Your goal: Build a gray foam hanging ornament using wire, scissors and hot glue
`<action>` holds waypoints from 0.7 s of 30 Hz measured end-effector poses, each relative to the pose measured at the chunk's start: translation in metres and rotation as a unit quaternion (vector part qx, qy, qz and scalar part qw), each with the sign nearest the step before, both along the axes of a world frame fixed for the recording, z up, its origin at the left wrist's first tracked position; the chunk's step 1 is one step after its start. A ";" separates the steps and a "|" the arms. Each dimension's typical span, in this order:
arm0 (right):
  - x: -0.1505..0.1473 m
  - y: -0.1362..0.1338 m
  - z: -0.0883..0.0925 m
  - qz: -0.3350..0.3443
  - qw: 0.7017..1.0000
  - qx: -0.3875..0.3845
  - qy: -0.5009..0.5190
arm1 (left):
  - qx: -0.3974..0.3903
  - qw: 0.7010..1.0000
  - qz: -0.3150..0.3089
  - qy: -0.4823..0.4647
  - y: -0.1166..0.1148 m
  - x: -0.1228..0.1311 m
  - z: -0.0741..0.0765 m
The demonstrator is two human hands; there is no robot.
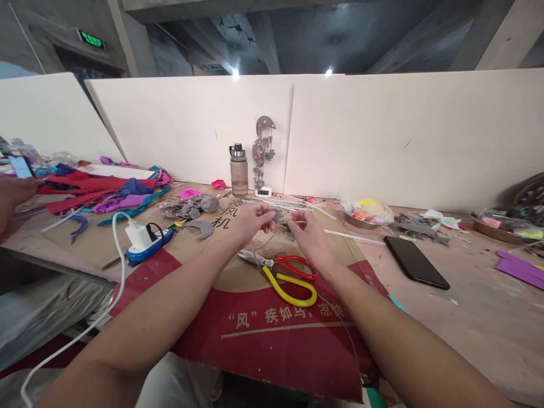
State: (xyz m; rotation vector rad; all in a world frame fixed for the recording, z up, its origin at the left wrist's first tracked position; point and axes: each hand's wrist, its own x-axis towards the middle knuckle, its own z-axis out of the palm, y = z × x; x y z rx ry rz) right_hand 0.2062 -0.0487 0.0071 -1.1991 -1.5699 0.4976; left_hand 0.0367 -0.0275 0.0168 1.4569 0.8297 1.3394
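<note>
My left hand (256, 220), thumb and fingertips pinched together, holds a small grey felt piece (279, 216) above the cardboard. Close on the other side of that piece, my right hand (309, 231) is also closed in a pinch. What its fingertips grip is too small to make out. Below both hands lie scissors (270, 264) with one red and one yellow handle, blades pointing left. A thin grey cord (345, 327) trails under my right forearm. To the left rest a grey felt crescent (200, 229) and a grey yarn ball (209, 203).
Behind stand a water bottle (239, 177) and a grey moon-shaped hanging ornament (266, 123) against white boards. A black phone (415, 262) and a bowl (361, 223) lie right. Left are a blue-and-white power strip (147, 247), coloured felt (97, 184) and another person's hand (17, 192).
</note>
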 end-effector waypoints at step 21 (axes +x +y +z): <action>0.001 -0.003 0.005 0.059 0.988 -0.070 0.121 | 0.050 0.994 0.015 0.100 -0.011 0.010 -0.002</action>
